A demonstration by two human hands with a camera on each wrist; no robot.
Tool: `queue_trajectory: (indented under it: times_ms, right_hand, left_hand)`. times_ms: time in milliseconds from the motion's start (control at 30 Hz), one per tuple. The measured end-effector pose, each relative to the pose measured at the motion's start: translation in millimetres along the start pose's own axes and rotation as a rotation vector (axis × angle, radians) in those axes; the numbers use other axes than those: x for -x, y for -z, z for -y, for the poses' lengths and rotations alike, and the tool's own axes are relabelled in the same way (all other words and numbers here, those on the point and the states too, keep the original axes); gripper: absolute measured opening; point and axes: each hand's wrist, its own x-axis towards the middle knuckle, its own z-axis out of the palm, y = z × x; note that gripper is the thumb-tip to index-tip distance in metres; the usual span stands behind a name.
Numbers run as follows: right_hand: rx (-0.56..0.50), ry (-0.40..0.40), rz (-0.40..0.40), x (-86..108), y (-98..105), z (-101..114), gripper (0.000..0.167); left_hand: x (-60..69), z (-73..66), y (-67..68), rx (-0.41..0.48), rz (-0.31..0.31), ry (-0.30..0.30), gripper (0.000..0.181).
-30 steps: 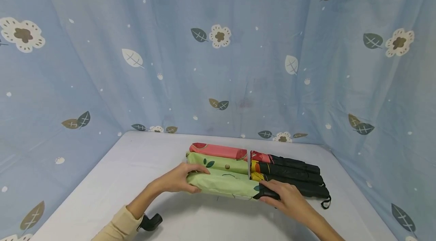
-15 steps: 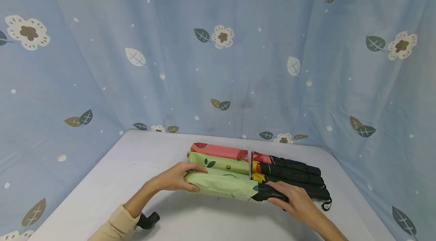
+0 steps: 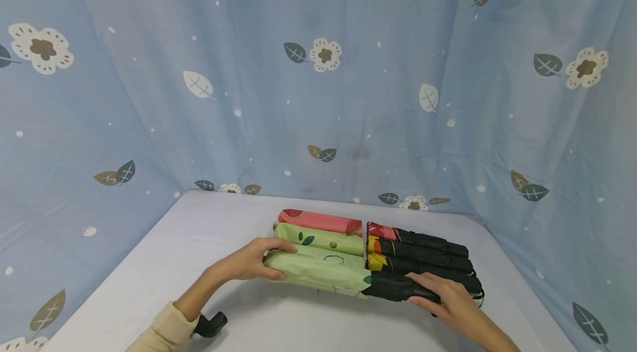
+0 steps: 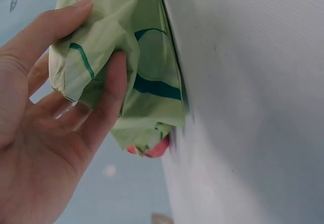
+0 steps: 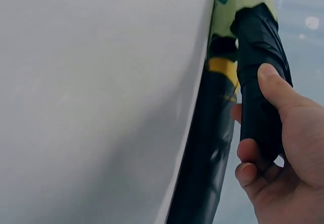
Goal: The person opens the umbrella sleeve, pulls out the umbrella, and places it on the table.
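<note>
My left hand (image 3: pixel 251 261) grips the left end of a light green fabric sleeve (image 3: pixel 316 272) printed with leaves, held just above the table. Out of the sleeve's right end sticks a black folded umbrella (image 3: pixel 393 287). My right hand (image 3: pixel 450 299) holds the umbrella near its far end. In the left wrist view, thumb and fingers pinch the crumpled green cloth (image 4: pixel 104 37). The right wrist view shows fingers wrapped round the black fabric (image 5: pixel 260 97). The umbrella's inner end is hidden in the sleeve.
Behind lie a pink sleeve (image 3: pixel 320 221) and another green sleeve (image 3: pixel 318 238). To their right, several black folded umbrellas (image 3: pixel 428 250) with red and yellow prints lie side by side on the white table (image 3: pixel 224 219). A blue patterned curtain (image 3: pixel 348 92) surrounds the table.
The right hand has moved right, drawing more of the black umbrella out of the green sleeve. My left hand has shifted slightly left with the sleeve.
</note>
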Motion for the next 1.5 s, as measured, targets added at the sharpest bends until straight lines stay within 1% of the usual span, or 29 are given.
queue_trajectory:
  times_ms: [167,300,400,567,700,867,1000,1200,1333,1400,1500]
  right_hand:
    - [-0.011,-0.001,-0.01,7.1,3.5,-9.8,0.043]
    - [-0.007,-0.033,0.01,12.3,7.1,-15.7,0.043]
    - [0.001,-0.084,0.029,15.8,10.1,-19.9,0.043]
    - [0.035,-0.161,0.047,21.6,16.6,-26.1,0.044]
    - [0.061,-0.182,0.055,28.3,20.1,-31.9,0.045]
    - [0.076,-0.21,0.07,35.7,24.8,-39.3,0.047]
    - [0.061,-0.245,0.109,38.7,30.4,-45.8,0.048]
    - [0.04,-0.294,0.197,43.1,38.9,-55.1,0.053]
    - [0.024,-0.326,0.259,47.9,41.8,-60.6,0.055]
    - [0.017,-0.357,0.288,50.0,42.6,-63.5,0.057]
    - [0.023,-0.388,0.315,52.1,43.3,-68.3,0.06]
  left_hand:
    - [4.0,5.0,-0.3,-0.009,-0.02,0.001,0.05]
    - [6.1,5.4,-0.5,0.052,-0.004,0.025,0.049]
    - [7.5,4.5,0.2,0.083,0.011,0.044,0.047]
    - [9.8,2.1,4.3,0.072,0.006,0.066,0.047]
    - [11.3,1.4,7.1,0.069,0.007,0.077,0.047]
    - [12.6,4.9,7.6,0.049,0.001,0.082,0.047]
    - [13.4,7.1,8.0,0.039,-0.008,0.083,0.047]
    - [13.9,6.6,9.4,0.033,-0.017,0.08,0.046]
    - [14.3,7.1,9.1,0.027,-0.02,0.077,0.046]
    - [14.8,7.3,8.6,0.026,-0.021,0.075,0.046]
    - [15.7,7.5,7.8,0.021,-0.02,0.071,0.047]
